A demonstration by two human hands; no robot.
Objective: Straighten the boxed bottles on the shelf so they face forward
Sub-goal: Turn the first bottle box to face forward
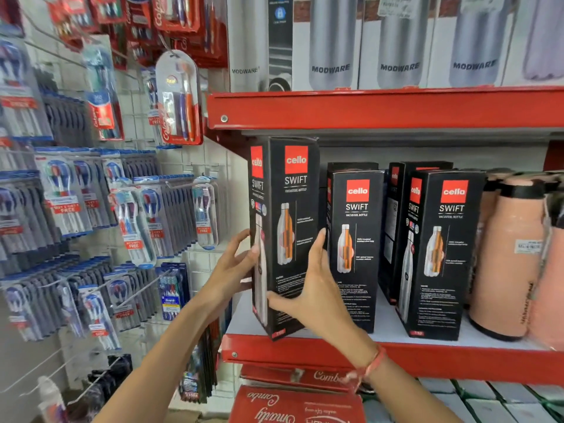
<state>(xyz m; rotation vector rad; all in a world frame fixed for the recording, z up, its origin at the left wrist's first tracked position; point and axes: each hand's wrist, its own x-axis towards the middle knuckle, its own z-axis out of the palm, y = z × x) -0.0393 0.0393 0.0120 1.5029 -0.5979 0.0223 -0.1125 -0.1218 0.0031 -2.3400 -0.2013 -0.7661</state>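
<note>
Both hands, left (236,270) and right (308,288), clamp the upright leftmost box (285,236) at the shelf's (396,355) near left edge, its corner turned forward, front panel angled right.

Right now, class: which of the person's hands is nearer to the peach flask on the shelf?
Right. The right hand grips the tallest Cello box on the side facing the peach flask; the left hand holds its far side.

Upper boxes (396,41) cropped by top edge, fine print unreadable
</note>
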